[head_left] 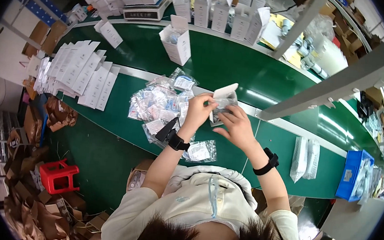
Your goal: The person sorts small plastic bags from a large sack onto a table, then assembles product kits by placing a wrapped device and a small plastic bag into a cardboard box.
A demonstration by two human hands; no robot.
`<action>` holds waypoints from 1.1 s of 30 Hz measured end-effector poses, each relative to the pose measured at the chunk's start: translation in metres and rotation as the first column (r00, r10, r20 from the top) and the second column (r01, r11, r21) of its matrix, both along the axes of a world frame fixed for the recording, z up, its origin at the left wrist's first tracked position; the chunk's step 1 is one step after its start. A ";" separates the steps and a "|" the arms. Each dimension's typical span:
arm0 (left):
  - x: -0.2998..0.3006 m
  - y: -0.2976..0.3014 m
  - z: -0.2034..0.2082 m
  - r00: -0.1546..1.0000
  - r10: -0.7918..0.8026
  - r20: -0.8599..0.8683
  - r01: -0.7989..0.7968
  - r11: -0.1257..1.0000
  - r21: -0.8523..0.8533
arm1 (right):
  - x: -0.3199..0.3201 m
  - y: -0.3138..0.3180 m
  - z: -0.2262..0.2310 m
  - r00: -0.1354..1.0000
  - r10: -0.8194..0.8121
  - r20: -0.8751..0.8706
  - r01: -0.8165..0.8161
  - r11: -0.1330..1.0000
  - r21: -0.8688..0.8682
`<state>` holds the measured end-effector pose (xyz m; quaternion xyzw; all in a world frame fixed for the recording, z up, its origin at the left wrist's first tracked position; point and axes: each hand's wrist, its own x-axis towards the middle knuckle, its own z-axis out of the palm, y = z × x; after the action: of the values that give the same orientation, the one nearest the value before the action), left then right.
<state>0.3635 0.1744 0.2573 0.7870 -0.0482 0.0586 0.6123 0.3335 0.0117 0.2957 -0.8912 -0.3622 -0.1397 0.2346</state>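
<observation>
A small white carton (225,92) stands at the middle of the green bench with its flap raised. My left hand (196,110) is closed, pinching the carton's left edge near the flap. Over the carton's mouth lies my right hand (238,127), its fingers touching a clear plastic bag (223,103) inside and its thumb spread away toward me. The bag's contents are partly hidden by the fingers. Beside my left hand spreads a heap of small clear bags (157,101) with printed slips and parts in them. One flat bag (200,151) rests nearer my body.
Folded white cartons (79,71) are stacked at the left. An open filled carton (176,43) stands behind the heap, and a row of open cartons (219,12) lines the shelf. Bubble-wrapped pieces (305,158) and a blue bin (354,175) are right. A grey post (331,91) slants across.
</observation>
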 end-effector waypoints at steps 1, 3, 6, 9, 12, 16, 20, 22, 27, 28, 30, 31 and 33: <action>-0.001 0.004 0.003 0.998 -0.058 -0.031 0.055 0.996 -0.076 | 0.000 -0.009 -0.005 0.998 -0.017 0.055 0.016 0.999 0.031; -0.002 0.030 0.011 0.991 0.055 0.123 -0.055 0.998 -0.009 | 0.005 -0.021 -0.019 0.993 -0.021 0.115 0.015 0.998 0.055; 0.008 0.125 0.025 0.833 0.301 0.463 -0.494 0.783 0.379 | 0.008 -0.021 -0.041 0.925 -0.107 -0.365 0.311 0.767 0.561; 0.026 0.255 0.047 0.641 0.485 0.595 -0.757 0.268 0.596 | 0.007 -0.012 -0.073 0.821 -0.015 -0.570 0.379 0.762 0.525; 0.046 0.347 0.079 0.592 0.555 0.584 -0.650 -0.100 0.753 | 0.030 -0.008 -0.079 0.743 0.066 -0.666 0.442 0.699 0.562; 0.048 0.454 0.079 0.661 0.690 0.294 -0.195 -0.220 0.956 | 0.074 -0.001 -0.060 0.775 0.103 -0.623 0.528 0.435 0.729; 0.020 0.431 0.081 0.673 0.548 0.497 -0.341 -0.366 0.866 | 0.148 -0.015 -0.074 0.849 -0.294 -0.439 0.529 0.439 0.726; -0.001 0.371 0.081 0.666 0.438 0.604 -0.569 -0.225 0.791 | 0.170 -0.028 -0.090 0.815 -0.439 -0.378 0.565 0.459 0.685; -0.060 0.195 0.072 0.869 0.331 0.367 -0.466 0.797 0.384 | 0.153 -0.029 -0.092 0.754 -0.566 -0.334 0.644 0.535 0.548; -0.065 0.152 0.063 0.915 0.330 0.230 -0.375 0.908 0.186 | 0.131 -0.028 -0.087 0.741 -0.581 -0.336 0.657 0.523 0.543; -0.080 0.083 0.043 0.948 0.311 0.066 -0.316 0.945 0.088 | 0.078 -0.009 -0.066 0.783 -0.082 -0.617 0.587 0.426 0.688; -0.084 0.056 0.030 0.956 0.290 0.034 -0.291 0.936 0.199 | 0.044 -0.010 -0.056 0.769 0.187 -0.612 0.542 0.318 0.778; -0.091 0.009 0.018 0.985 0.139 0.106 -0.175 0.813 0.555 | -0.022 -0.004 -0.052 0.727 0.438 -0.528 0.499 0.191 0.845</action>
<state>0.2723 0.1838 0.2754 0.9313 -0.0169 0.1160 0.3449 0.3115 0.0080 0.2441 -0.5148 -0.0504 -0.0017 0.8558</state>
